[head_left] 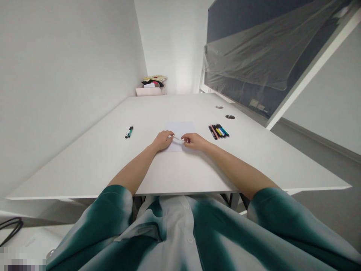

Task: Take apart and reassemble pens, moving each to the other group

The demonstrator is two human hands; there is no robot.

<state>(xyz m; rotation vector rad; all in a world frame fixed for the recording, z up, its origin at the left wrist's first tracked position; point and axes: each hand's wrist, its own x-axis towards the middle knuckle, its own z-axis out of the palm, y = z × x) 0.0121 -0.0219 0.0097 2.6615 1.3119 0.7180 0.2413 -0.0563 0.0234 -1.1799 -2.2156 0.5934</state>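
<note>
A slim white pen-like stick (pixel 178 139) spans the gap between my two hands, just above a sheet of white paper (pixel 180 126). Its left end meets the fingertips of my left hand (pixel 163 140), which rests at the left side of the sheet. My right hand (pixel 195 141) has its fingers curled and pinches the other end over the sheet's right side. The stick's exact kind is too small to make out.
Several coloured markers (pixel 219 131) lie side by side to the right of the paper. Two green-and-black pens (pixel 129 132) lie to the left. Round metal table inserts (pixel 230 117) sit at the right edge. A pink box (pixel 148 91) holding cloth stands at the far end.
</note>
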